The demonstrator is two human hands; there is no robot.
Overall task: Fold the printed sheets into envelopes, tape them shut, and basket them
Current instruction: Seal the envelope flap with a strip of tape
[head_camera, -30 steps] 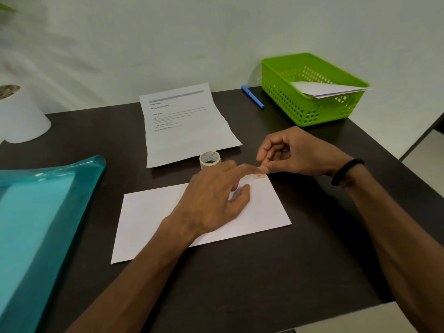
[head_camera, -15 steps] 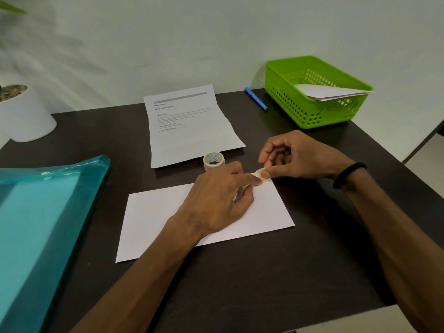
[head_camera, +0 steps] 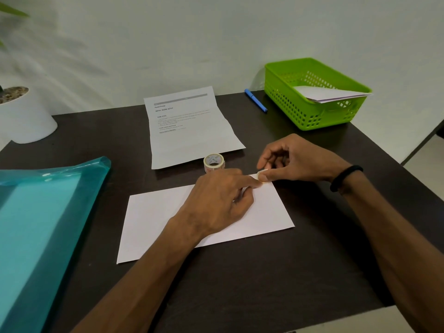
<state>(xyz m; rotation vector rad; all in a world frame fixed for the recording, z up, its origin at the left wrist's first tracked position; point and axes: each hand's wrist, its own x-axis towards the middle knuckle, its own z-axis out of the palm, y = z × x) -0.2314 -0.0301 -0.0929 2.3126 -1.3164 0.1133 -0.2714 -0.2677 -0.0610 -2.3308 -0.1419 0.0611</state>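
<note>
The folded envelope [head_camera: 264, 212] lies flat mid-surface [head_camera: 264, 284], its far right corner under both hands; the left hand [head_camera: 216, 200] presses it down, forefinger straight; the right hand [head_camera: 300, 162] has its grip narrow — pinching a tape piece [head_camera: 260, 173] at that edge; tape roll [head_camera: 213, 162] just beyond; green basket [head_camera: 312, 116] far right, well apart.

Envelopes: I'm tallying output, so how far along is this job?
Done: folded paper already sits in the green basket. In hand: the left hand presses the white envelope flat while the right hand pinches a tape piece at its corner. Left: the printed sheet lies unfolded beside the tape roll.
</note>
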